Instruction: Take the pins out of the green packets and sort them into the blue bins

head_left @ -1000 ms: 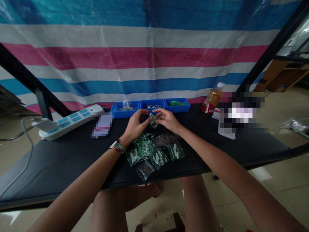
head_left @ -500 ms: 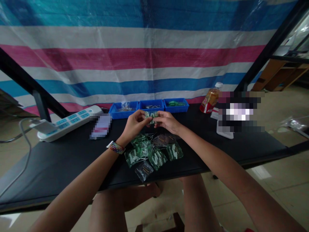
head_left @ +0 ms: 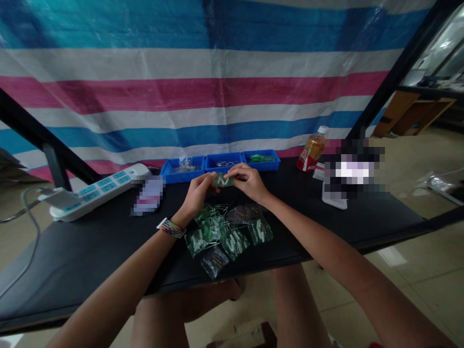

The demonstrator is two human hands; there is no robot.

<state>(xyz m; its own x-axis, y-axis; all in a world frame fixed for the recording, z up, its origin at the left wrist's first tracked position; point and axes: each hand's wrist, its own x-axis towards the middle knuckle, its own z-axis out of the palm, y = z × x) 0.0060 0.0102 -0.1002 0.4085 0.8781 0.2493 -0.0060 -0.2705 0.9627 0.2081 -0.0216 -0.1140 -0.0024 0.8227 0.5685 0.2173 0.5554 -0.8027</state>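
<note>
My left hand (head_left: 196, 194) and my right hand (head_left: 247, 180) meet above the black table (head_left: 90, 246), both pinched on one small clear bag (head_left: 222, 181) with green parts inside. The bag is stretched flat between my fingertips. Below my hands lies a heap of several similar small bags (head_left: 226, 231), most with green parts, one nearer me with thin brown parts (head_left: 214, 261). A beaded bracelet sits on my left wrist.
Three blue trays (head_left: 221, 162) stand in a row at the table's back edge. A white power strip (head_left: 96, 190) lies at the left. A drink bottle (head_left: 310, 151) and a white stand (head_left: 335, 199) are at the right. A striped tarp hangs behind.
The bag was bunched between my fingers and is now pulled flat between both hands. My view has shifted slightly down and to the right.
</note>
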